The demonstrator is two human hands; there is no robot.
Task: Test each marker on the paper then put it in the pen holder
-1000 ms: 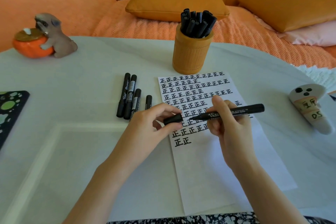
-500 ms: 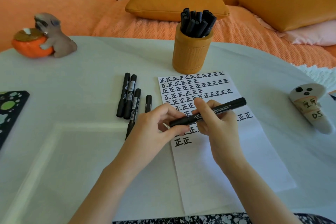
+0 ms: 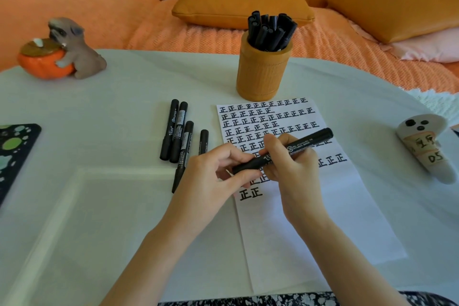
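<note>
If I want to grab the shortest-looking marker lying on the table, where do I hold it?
Pinch the marker around its bare far end, fingers coming straight down from above. It lies flat, its near end hides behind the left hand, and a neighbouring marker crowds its left side.

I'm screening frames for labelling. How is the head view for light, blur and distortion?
Head view: soft, even daylight with faint shadows under the hands, no glare on the paper; written marks and the marker print read fairly sharp; the dog figurine is a little soft; wide-angle bending curves the table edge.
</note>
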